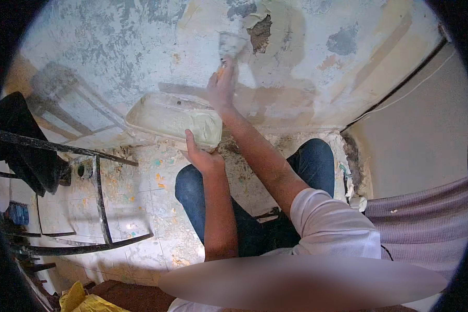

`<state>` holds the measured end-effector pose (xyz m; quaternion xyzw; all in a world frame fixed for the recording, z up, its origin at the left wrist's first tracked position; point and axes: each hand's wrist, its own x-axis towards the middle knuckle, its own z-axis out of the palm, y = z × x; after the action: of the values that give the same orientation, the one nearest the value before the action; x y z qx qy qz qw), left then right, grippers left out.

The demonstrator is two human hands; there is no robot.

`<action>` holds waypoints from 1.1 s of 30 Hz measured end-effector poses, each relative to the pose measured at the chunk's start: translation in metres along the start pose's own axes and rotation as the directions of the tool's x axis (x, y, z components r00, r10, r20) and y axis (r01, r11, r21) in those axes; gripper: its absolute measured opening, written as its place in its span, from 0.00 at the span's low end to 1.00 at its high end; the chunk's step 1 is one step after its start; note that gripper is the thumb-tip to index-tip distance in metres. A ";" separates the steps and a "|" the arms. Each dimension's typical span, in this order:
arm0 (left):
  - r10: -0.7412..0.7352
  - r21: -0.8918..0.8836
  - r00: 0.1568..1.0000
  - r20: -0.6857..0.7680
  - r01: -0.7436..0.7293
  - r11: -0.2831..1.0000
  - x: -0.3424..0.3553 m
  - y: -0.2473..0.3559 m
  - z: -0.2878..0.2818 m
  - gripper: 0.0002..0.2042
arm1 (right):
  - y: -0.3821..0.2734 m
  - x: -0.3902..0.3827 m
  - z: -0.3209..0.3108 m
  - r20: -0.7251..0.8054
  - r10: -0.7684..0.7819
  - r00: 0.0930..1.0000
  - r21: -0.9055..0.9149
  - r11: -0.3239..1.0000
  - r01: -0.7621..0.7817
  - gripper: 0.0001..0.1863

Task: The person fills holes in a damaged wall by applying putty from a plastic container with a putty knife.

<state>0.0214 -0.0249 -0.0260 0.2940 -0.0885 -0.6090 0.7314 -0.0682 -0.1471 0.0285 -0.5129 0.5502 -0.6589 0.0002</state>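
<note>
Nearest, a crumpled yellow sheet or bag (83, 300) lies toward the near left corner of the floor (145, 221), beside a dark brown surface (127, 292). The person's white sleeve (335, 223) covers the right upper arm, and two knees in blue jeans (190, 190) are bent toward the wall (109, 52). Along the right edge of the floor hangs or lies a ribbed purplish cloth (421, 221). On the left side stands a black metal frame (100, 203), spotted with pale marks, with a black cloth (28, 148) draped over its far end. Paint flakes (161, 184), pale, orange and green, are scattered over the floor tiles.

Beyond the knees, the left hand (205, 160) grips a pale, round-cornered tray (148, 117) by its near right corner, thumb up against the near side and the fingers mostly hidden. White paste (204, 128) is heaped at the tray's right end; a thinner smear covers the rest. The tray is close to the foot of the wall, though contact between them cannot be told.

Farther on, the right hand (222, 92) is closed round the orange handle of a broad scraper (233, 44). Its blurred blade is up at the wall, just left of a ragged brown hole (261, 34) in the patchy, blue-grey plaster; whether it touches is unclear.
</note>
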 end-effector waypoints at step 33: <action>0.072 0.001 0.996 -0.044 -0.072 0.997 -0.011 0.013 0.026 0.29 | 0.021 0.027 0.037 -0.052 0.128 0.990 0.050 0.991 -0.125 0.37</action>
<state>0.0168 -0.0223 0.0044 0.3036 -0.0828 -0.5755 0.7548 -0.0675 -0.1977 0.0264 -0.4585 0.5661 -0.6840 0.0387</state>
